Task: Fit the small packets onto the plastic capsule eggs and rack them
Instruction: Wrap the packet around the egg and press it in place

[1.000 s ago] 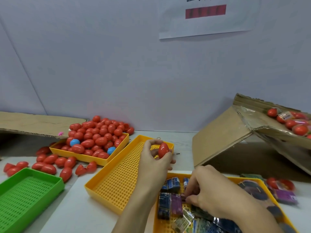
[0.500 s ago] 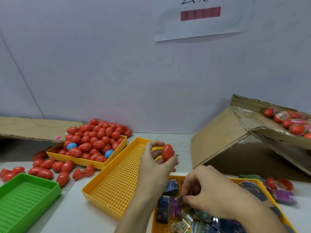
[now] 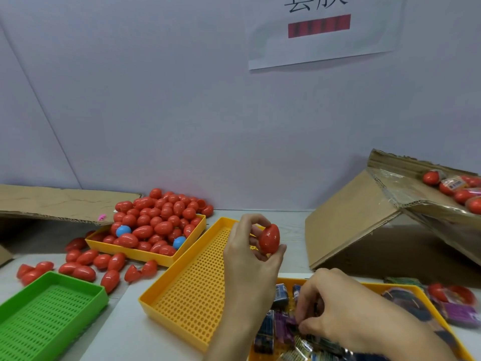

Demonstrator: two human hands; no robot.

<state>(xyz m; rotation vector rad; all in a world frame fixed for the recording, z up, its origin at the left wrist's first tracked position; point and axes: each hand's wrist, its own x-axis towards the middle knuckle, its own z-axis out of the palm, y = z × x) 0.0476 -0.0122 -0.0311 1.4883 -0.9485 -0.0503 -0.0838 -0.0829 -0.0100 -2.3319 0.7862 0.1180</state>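
now holding one red capsule egg up in the left hand, pinched between thumb and fingertips above the far end of the empty yellow rack tray, which sits mid-table between the green tray at the near left edge and the packet tray at the near right. meanwhile digging with the right hand among the small packets in that tray, fingers curled down into the pile; probably closing on one packet, though hard to tell since the fingertips are hidden.

to do this well: single out just one packet, lifting it clear of its neighbours before bringing it across. keep the egg steady with its free end exposed toward the right hand, grip kept near one end so the packet can slide on unhindered. open the packet mouth first, then ease it over without crushing. afterwards seat the egg in the rack tray, starting from a corner. spare eggs wait in the heaped tray toward the far left of the table.
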